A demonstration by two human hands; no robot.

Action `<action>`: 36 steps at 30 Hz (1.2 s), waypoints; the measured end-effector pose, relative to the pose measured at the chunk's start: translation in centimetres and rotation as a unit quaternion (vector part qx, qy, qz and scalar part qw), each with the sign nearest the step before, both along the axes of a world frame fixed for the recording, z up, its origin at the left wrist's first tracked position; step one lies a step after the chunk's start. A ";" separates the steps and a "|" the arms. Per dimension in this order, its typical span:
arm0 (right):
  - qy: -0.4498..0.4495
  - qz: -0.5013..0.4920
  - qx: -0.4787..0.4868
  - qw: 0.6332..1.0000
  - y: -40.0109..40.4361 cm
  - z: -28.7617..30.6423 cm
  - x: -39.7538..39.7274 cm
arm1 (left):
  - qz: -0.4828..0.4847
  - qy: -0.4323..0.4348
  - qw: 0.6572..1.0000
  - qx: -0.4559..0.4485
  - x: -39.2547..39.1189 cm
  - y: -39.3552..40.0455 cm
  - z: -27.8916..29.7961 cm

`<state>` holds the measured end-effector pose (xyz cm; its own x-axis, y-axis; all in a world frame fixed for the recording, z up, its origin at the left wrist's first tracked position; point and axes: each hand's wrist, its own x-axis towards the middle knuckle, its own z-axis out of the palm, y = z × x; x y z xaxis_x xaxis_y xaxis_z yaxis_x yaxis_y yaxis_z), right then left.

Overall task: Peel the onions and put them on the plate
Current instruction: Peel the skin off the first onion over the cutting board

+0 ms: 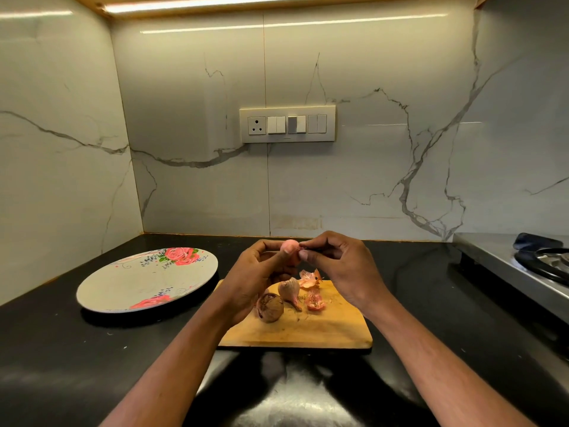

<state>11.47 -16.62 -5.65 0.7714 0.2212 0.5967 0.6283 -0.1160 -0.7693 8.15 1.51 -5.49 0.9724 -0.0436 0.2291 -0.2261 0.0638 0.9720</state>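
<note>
Both forearms reach over the board [308, 331]; left hand [258, 272] grips a pink onion [289, 246] at its fingertips, right hand [335, 266] pinches its skin just beside. Two unpeeled onions [271, 307] lie below, plate [129, 285] left on the tabletop [61, 349].

No legible text, labels, brands or nos. anywhere in view. Checked: switch panel [287, 124] on backsplash, blank rockers, no markings visible. Plate [123, 285] carries floral print only, no lettering. Cutting board [323, 331] shows no stamp or logo. Stove [508, 257] at right edge: no badge readable.
</note>
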 end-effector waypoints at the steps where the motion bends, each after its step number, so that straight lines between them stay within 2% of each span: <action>1: -0.008 -0.010 0.000 1.000 0.0 0.0 0.0 | -0.006 0.000 1.000 0.002 0.0 0.0 0.0; 8: -0.041 -0.030 0.012 0.999 0.1 0.5 -0.1 | -0.045 0.001 0.999 -0.020 -0.2 0.0 0.2; 18: 0.027 0.034 0.025 0.999 -0.2 0.3 0.0 | -0.048 0.014 0.998 -0.040 -0.3 0.1 0.3; 27: -0.005 -0.029 0.028 0.999 -0.2 0.6 0.2 | -0.044 -0.007 0.997 -0.065 -0.4 -0.2 0.4; 36: -0.079 -0.058 -0.051 0.994 -0.1 0.4 -0.2 | 0.015 -0.049 0.999 0.010 -0.1 0.3 0.2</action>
<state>11.25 -16.67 -5.21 0.6945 0.2013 0.6908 0.7174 -0.2675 -0.6432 8.02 1.77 -5.28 0.9461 -0.0208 0.3232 -0.3223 0.0368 0.9459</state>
